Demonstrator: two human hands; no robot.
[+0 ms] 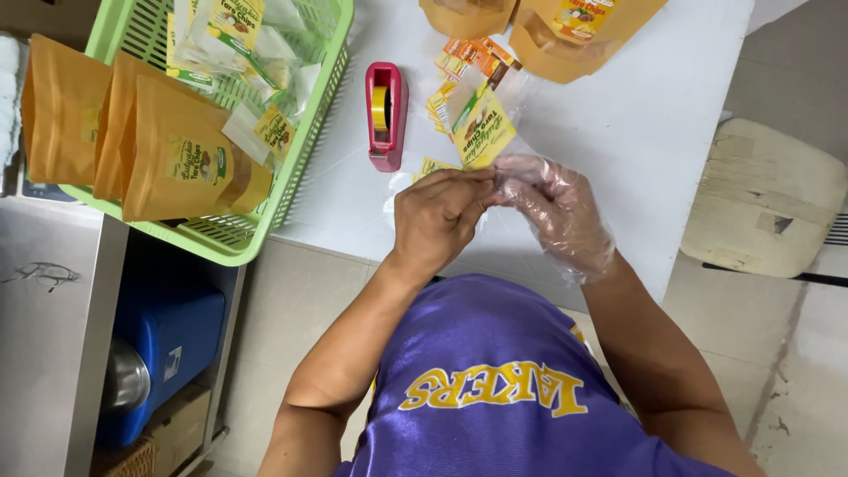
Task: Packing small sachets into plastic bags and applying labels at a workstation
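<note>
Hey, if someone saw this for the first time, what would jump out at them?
At centre, the bare left hand and the right hand, in a thin clear glove, meet over a small clear packet with a yellow-green label. Just left stands a red tape dispenser on the white table. At upper left, a green basket holds orange pouches.

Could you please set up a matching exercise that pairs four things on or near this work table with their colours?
Things:
1. Tape dispenser
2. Plastic basket
3. Stand-up pouches in the basket
4. Cooler box under the steel counter

Colours:
A. Blue
B. Mustard orange
C. Red
D. Light green

Pairs: 1-C, 2-D, 3-B, 4-A
</note>
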